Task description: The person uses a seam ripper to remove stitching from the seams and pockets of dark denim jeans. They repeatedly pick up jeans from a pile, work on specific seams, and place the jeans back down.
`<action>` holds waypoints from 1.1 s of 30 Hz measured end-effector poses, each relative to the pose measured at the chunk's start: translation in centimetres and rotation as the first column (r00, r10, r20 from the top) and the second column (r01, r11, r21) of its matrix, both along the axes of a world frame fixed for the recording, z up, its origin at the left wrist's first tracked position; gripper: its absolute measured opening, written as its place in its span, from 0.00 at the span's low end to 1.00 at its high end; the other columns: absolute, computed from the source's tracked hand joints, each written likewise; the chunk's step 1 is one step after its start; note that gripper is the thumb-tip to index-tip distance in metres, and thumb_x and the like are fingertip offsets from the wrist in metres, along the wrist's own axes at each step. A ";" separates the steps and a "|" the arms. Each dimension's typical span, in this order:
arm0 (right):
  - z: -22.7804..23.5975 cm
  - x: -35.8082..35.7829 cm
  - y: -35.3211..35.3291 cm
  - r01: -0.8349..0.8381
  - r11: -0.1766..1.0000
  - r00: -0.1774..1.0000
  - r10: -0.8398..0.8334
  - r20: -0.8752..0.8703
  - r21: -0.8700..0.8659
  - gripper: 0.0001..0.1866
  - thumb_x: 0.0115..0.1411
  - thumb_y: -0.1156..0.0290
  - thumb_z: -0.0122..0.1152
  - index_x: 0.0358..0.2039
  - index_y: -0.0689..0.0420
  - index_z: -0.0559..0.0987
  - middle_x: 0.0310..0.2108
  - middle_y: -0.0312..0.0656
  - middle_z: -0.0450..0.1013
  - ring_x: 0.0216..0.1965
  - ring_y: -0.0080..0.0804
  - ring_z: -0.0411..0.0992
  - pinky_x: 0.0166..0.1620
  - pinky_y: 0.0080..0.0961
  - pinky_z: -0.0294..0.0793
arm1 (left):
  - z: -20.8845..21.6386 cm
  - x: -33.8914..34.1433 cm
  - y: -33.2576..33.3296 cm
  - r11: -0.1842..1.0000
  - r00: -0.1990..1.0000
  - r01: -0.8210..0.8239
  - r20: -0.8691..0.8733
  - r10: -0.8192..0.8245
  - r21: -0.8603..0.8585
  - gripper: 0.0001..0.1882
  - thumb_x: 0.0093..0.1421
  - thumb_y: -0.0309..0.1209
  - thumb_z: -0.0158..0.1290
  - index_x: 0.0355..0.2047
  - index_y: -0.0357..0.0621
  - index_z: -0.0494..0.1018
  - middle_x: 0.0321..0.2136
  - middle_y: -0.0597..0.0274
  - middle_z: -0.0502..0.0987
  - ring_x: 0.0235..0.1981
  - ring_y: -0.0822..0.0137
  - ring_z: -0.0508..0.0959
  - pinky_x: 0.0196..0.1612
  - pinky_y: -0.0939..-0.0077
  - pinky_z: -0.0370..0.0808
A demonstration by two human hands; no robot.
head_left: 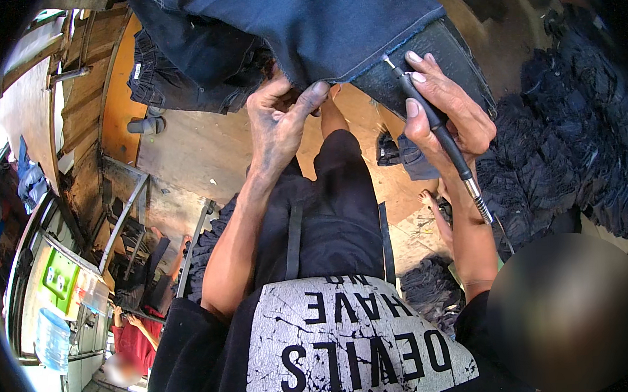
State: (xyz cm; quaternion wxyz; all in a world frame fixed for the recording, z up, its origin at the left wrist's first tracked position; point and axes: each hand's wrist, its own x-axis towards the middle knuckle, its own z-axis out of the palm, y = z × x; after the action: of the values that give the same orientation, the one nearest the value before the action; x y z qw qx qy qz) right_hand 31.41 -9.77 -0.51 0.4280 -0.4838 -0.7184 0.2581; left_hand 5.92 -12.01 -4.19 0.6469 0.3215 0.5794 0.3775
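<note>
Spread out ahead of me is a dark blue denim garment (332, 29) with a frayed lower edge. The finger and thumb of my left hand (277, 119) pinch that edge near its middle. A dark flat board or panel (431, 59) shows from under the cloth on the right. My right hand (459, 108) grips a black pen-shaped rotary tool (435, 122), its metal tip touching or close to the frayed edge over the panel. From the tool's lower end come a metal spring sleeve and a thin cord.
A large heap of dark garments (540, 139) lies on the right. Black elastic-waisted clothing (167, 79) is at upper left, near sandals (148, 125). Further left are a metal frame (125, 222), a green container (59, 280), a water jug (52, 340) and a person in red (137, 343).
</note>
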 end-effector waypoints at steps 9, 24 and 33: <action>0.4 -0.3 0.4 -0.096 0.995 0.995 0.096 0.006 -0.011 0.12 0.55 0.76 0.74 0.40 0.66 0.88 0.39 0.52 0.87 0.51 0.49 0.87 0.62 0.50 0.84 | 0.4 0.2 0.3 1.000 1.000 0.005 -0.007 -0.005 -0.015 0.08 0.68 0.28 0.68 0.42 0.34 0.86 0.35 0.62 0.86 0.34 0.74 0.82 0.41 0.76 0.77; 2.3 -1.9 0.9 0.441 0.897 0.885 -0.436 -0.163 -0.006 0.17 0.74 0.58 0.65 0.50 0.59 0.87 0.51 0.49 0.85 0.61 0.53 0.80 0.65 0.42 0.79 | 6.5 4.1 2.0 0.937 0.940 0.336 -0.107 -0.325 0.099 0.27 0.78 0.45 0.56 0.24 0.39 0.75 0.22 0.71 0.75 0.25 0.77 0.70 0.30 0.77 0.65; -1.5 -5.2 5.1 0.483 0.875 0.874 -0.480 0.074 -0.029 0.28 0.69 0.63 0.68 0.67 0.51 0.71 0.64 0.48 0.75 0.70 0.52 0.70 0.77 0.70 0.53 | 3.9 -12.0 12.5 0.724 0.666 0.403 -0.722 0.188 0.560 0.22 0.74 0.43 0.61 0.49 0.33 0.85 0.40 0.48 0.86 0.38 0.52 0.86 0.46 0.61 0.83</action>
State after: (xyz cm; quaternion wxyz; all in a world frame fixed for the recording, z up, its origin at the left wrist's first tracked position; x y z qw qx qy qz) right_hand 26.21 -4.67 -2.03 0.4438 -0.6654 -0.5826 0.1446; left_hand -6.04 0.51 -0.27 0.2138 0.6951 0.5868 0.3561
